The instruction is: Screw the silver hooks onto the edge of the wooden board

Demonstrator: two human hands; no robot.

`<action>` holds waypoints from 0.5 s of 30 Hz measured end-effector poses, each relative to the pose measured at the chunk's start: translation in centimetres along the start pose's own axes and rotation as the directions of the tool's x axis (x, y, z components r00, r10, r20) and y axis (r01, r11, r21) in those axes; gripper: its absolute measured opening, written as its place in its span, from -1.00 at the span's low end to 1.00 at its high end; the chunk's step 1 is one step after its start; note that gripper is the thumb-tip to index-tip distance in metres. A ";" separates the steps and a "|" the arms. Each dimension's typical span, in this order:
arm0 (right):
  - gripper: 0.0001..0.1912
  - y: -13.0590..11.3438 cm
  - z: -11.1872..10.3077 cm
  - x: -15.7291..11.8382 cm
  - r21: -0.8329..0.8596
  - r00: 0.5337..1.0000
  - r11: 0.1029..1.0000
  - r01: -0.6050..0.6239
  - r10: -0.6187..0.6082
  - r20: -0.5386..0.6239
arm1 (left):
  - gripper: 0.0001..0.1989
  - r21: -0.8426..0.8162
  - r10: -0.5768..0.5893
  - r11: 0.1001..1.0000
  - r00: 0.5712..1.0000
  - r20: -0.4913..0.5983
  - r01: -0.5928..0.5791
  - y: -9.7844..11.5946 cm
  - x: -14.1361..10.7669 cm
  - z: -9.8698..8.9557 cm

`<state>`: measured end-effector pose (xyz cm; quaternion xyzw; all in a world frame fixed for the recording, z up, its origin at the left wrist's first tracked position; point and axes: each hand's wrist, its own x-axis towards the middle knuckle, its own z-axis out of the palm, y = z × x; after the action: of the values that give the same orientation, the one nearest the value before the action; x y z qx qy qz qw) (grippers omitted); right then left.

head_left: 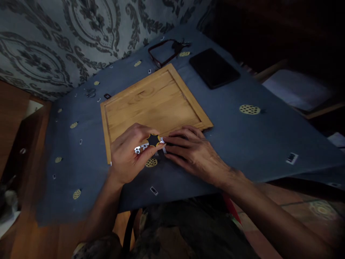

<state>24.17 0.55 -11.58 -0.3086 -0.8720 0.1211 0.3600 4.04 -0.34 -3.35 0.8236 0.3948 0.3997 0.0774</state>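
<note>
Left hand [128, 153]: partly closed, curled round a small dark piece [153, 139], with thumb and forefinger along opposite sides; secure hold, by the look of it.
Right hand [195, 153]: palm down, loosely bent, fingers fairly straight, tips brought together at the other end; thumb out of sight, so cannot tell pinch from mere touch.
Dark piece: star-like in outline, yellow-edged, held between both hands over the near edge of the wooden board [140, 104].
Silver fittings [141, 146]: perforated; one under the left hand, another by the right fingertips (perhaps all one assembly, but too small to be sure).
Done: both fittings brought up to opposite ends of the dark piece, judging from position; joined or merely held together, cannot tell.
Left to do: right-hand end apparently the spot in work; dark piece not yet let go, remaining steps impossible to count from here.
Wooden board: lying flat on the blue-clothed table [242, 154], near right corner just beyond the right hand.
Glasses [161, 52]: beyond the board's far corner, towards the table's far edge.
Black tablet-like slab [214, 68]: flat, near the table's right edge, apart from the board.
</note>
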 end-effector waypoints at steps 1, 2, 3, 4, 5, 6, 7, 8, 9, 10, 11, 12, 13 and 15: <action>-0.80 0.0 0.0 0.0 0.003 1.000 1.000 -0.002 0.002 0.001 | -0.79 0.006 -0.003 1.000 1.000 -0.007 0.003 0.0 0.0 0.0; -0.79 0.0 0.0 0.0 0.005 1.000 1.000 -0.003 0.003 0.001 | -0.79 0.022 -0.013 1.000 1.000 -0.019 0.013 0.0 0.0 0.1; -0.79 0.0 0.0 0.0 0.007 1.000 1.000 -0.006 0.006 0.002 | -0.79 0.044 -0.028 0.999 0.999 -0.033 0.029 -0.1 -0.1 0.1; -0.79 0.0 -0.1 0.0 0.009 1.000 1.000 -0.010 0.010 0.005 | -0.78 0.066 -0.045 0.997 0.998 -0.047 0.048 -0.1 -0.1 0.1; -0.79 0.0 -0.1 0.0 0.010 1.000 1.000 -0.013 0.013 0.010 | -0.78 0.080 -0.060 0.995 0.996 -0.060 0.065 -0.1 -0.2 0.1; -0.78 0.0 -0.1 -0.1 0.012 1.000 1.000 -0.015 0.015 0.016 | -0.78 0.085 -0.076 0.993 0.995 -0.064 0.082 -0.2 -0.3 0.1; -0.79 0.1 -0.1 -0.1 0.013 1.000 1.000 -0.017 0.017 0.021 | -0.77 0.083 -0.091 0.992 0.994 -0.066 0.096 -0.2 -0.3 0.0; -0.79 0.1 -0.1 -0.1 0.013 1.000 1.000 -0.016 0.016 0.024 | -0.77 0.074 -0.107 0.991 0.992 -0.063 0.111 -0.3 -0.4 0.0; -0.79 0.1 -0.1 -0.1 0.012 1.000 1.000 -0.016 0.016 0.026 | -0.77 0.061 -0.123 0.990 0.991 -0.057 0.126 -0.3 -0.4 0.0; -0.79 0.1 0.0 -0.1 0.011 1.000 1.000 -0.015 0.015 0.025 | -0.77 0.044 -0.142 0.988 0.989 -0.050 0.145 -0.4 -0.5 0.0; -0.79 0.1 0.0 -0.1 0.010 1.000 1.000 -0.015 0.015 0.026 | -0.77 0.027 -0.166 0.986 0.985 -0.041 0.167 -0.4 -0.5 0.0; -0.79 0.1 0.0 -0.1 0.011 1.000 1.000 -0.016 0.016 0.026 | -0.78 0.008 -0.187 0.982 0.982 -0.032 0.187 -0.5 -0.5 0.0; -0.78 0.1 0.0 -0.1 0.011 1.000 1.000 -0.016 0.016 0.026 | -0.79 -0.012 -0.204 0.979 0.979 -0.022 0.203 -0.5 -0.5 -0.1; -0.78 0.1 -0.1 -0.1 0.012 1.000 1.000 -0.016 0.016 0.025 | -0.81 -0.033 -0.213 0.976 0.977 0.000 0.213 -0.4 -0.4 -0.1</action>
<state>24.29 0.55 -11.61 -0.3119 -0.8732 0.1332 0.3500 3.55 -0.39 -3.73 0.7746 0.4744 0.3967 0.1326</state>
